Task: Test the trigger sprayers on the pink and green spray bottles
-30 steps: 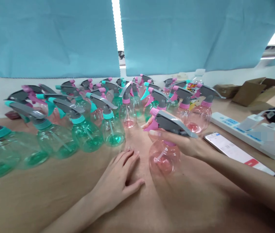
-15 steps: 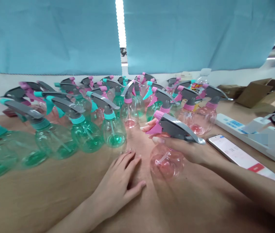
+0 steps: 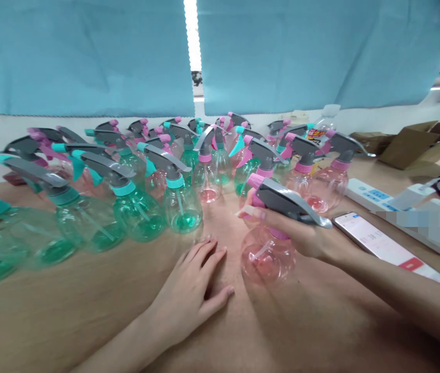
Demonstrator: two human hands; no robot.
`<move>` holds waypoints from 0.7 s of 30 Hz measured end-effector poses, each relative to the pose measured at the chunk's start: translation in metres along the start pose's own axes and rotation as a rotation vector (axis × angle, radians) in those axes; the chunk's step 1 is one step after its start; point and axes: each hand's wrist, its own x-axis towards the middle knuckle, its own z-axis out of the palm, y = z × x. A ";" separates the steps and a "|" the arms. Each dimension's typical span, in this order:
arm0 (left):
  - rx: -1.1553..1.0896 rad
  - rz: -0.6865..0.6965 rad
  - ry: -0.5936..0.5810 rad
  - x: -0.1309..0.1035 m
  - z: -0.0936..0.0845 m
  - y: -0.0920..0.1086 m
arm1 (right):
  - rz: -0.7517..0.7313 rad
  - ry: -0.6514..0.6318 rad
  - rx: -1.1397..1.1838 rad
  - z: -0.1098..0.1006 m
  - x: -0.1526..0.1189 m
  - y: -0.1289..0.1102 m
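A pink spray bottle with a grey and pink trigger head stands upright on the table in front of me. My right hand is closed around its neck just under the head, and the fingers cover most of the pink trigger. My left hand lies palm down on the tabletop with its fingers apart, left of that bottle and holding nothing. Beyond the left fingertips is a green spray bottle with a turquoise collar.
Several more green and pink spray bottles crowd the table at the left and back. To the right lie a phone with a lit screen and a white power strip with plugs. An open cardboard box sits at the back right.
The right hand's fingers have curled in around the bottle's neck and trigger, where they were stretched out further before. My left hand stays where it was.
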 end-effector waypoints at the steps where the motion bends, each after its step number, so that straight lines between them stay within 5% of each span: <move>1: 0.000 0.001 0.000 0.000 0.000 0.000 | 0.010 0.020 -0.005 0.000 0.000 0.001; 14: 0.026 0.003 -0.008 0.000 0.000 0.000 | 0.003 0.053 -0.033 0.001 -0.003 -0.008; 21: 0.006 0.002 0.007 0.001 0.001 0.000 | 0.014 -0.042 0.035 0.001 -0.003 -0.028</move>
